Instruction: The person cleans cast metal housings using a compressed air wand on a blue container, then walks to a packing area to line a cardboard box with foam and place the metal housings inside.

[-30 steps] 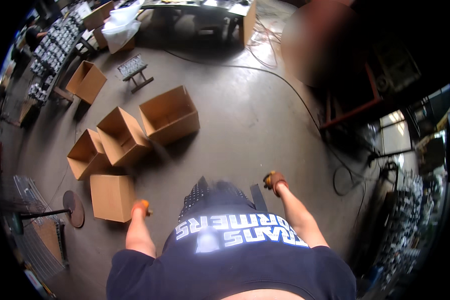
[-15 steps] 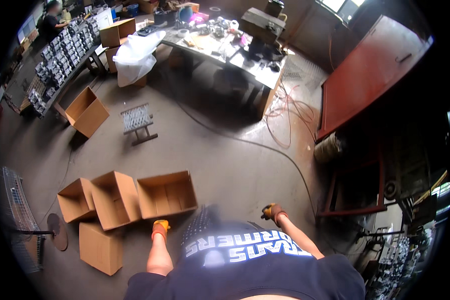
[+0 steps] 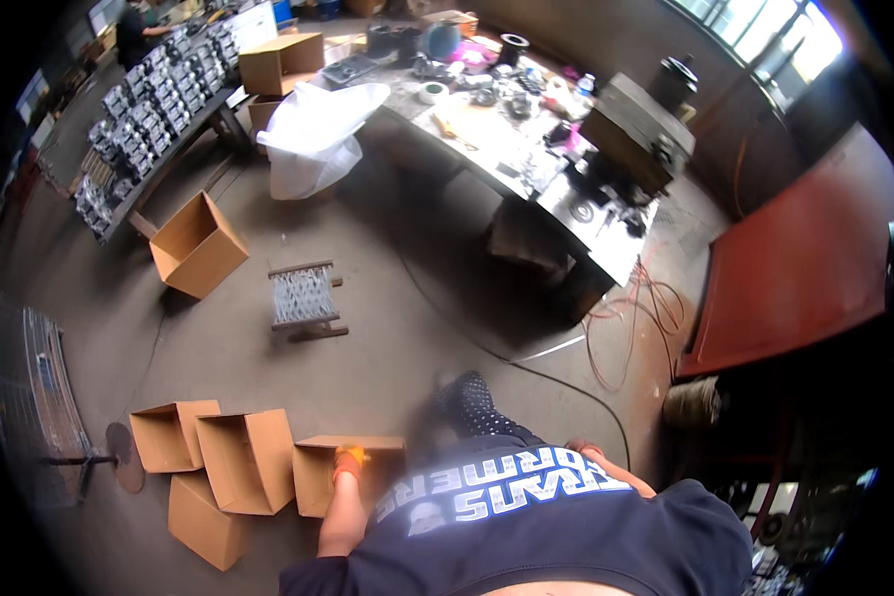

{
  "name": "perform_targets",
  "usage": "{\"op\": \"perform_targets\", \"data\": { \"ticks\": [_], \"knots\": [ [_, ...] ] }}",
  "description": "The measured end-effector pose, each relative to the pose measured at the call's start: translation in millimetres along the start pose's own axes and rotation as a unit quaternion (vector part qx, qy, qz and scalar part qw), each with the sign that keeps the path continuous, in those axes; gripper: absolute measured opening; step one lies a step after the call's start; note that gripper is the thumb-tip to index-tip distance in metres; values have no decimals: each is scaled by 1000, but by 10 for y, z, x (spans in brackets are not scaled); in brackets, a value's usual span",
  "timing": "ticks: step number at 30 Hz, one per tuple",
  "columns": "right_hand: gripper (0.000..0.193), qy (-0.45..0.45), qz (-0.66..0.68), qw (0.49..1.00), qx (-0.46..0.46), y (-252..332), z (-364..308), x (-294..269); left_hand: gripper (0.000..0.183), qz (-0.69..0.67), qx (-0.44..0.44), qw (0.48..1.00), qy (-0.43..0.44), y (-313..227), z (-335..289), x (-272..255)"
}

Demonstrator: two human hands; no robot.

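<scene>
Orange-gloved left hand [image 3: 349,461] over an open, brown cardboard box [image 3: 314,487]; reddish-brown-gloved right hand [image 3: 583,446] mostly hidden. Cannot tell whether either's fingers are closed.

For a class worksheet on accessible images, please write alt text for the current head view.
A person's gloved left hand appears over an open cardboard box; the right hand is mostly hidden by the dark shirt. Three more boxes sit to the left, with a cluttered workbench ahead.

The brown cardboard box [image 3: 316,485] nearest the left hand [image 3: 349,463] sits on the grey floor [image 3: 219,348], plain-sided and open, its mouth facing up. It lies just right of another open carton [image 3: 246,462]; the hand and dark shirt [image 3: 536,526] hide part of it.
</scene>
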State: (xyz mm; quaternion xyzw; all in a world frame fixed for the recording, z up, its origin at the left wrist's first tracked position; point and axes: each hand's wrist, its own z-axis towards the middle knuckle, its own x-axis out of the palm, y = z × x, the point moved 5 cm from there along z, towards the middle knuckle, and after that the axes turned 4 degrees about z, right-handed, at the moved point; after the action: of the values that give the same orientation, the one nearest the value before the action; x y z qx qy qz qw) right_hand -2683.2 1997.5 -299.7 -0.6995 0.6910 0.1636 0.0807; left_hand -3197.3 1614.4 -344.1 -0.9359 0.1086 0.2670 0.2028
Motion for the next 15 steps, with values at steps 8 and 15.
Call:
{"op": "perform_targets", "data": {
  "ticks": [8,15],
  "knots": [
    [13,-228,-257,930,-130,3602,838,-3090,26,207,-38,970,125,-323,-38,-87],
    [46,-216,144,920,-294,6500,852,-3874,28,110,-79,987,83,-692,734,-1041]
  ]
}}
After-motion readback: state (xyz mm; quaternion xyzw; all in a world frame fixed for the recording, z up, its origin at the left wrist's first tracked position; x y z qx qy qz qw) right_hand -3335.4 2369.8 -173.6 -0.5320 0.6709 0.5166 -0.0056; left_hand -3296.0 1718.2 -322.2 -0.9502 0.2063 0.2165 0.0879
